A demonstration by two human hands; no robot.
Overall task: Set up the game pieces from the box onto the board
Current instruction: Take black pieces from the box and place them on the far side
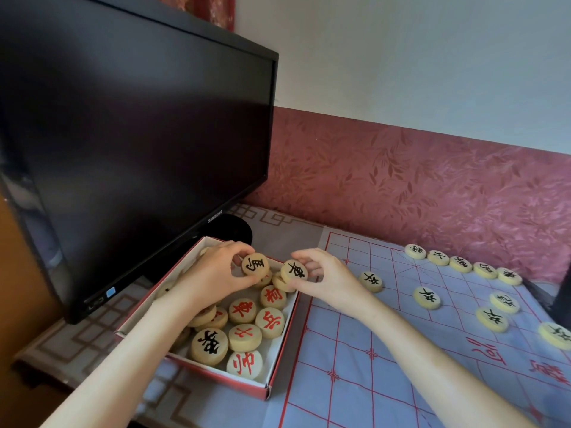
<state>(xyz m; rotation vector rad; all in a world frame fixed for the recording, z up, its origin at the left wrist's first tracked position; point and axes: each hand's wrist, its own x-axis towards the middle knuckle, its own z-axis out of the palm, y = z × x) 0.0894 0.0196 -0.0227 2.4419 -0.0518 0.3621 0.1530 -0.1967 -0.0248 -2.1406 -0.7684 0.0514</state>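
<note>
A shallow red-rimmed box lies on the table left of the board, holding several round wooden pieces with red and black characters. My left hand pinches a black-character piece above the box. My right hand pinches another black-character piece just above the box's far right corner. The pale blue board with red lines spreads to the right. Several black-character pieces stand on it, among them a row along the far edge.
A large dark monitor leans over the left of the table, its round base just behind the box. A pink patterned wall runs behind the board. A dark object sits at the right edge.
</note>
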